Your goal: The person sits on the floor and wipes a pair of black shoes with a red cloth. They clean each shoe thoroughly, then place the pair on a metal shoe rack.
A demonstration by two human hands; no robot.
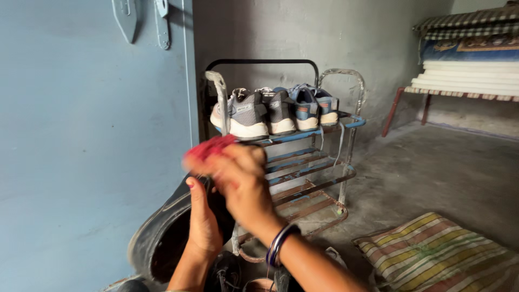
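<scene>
Beyond the hands stands a metal shoe rack [346, 174], four sneakers [275, 111] lined on its top shelf. A striped sack [432, 249] lies to their right (a cot [465, 92] farther back).

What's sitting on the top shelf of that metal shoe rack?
On the metal shoe rack's top shelf stand four grey and blue sports shoes. A blurred right hand covers the shelf's near-left corner.

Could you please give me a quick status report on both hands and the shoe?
Left hand grips the dark shoe from below. Right hand rubs a red cloth over it, blurred. Shoe rack with sneakers right behind.
</scene>
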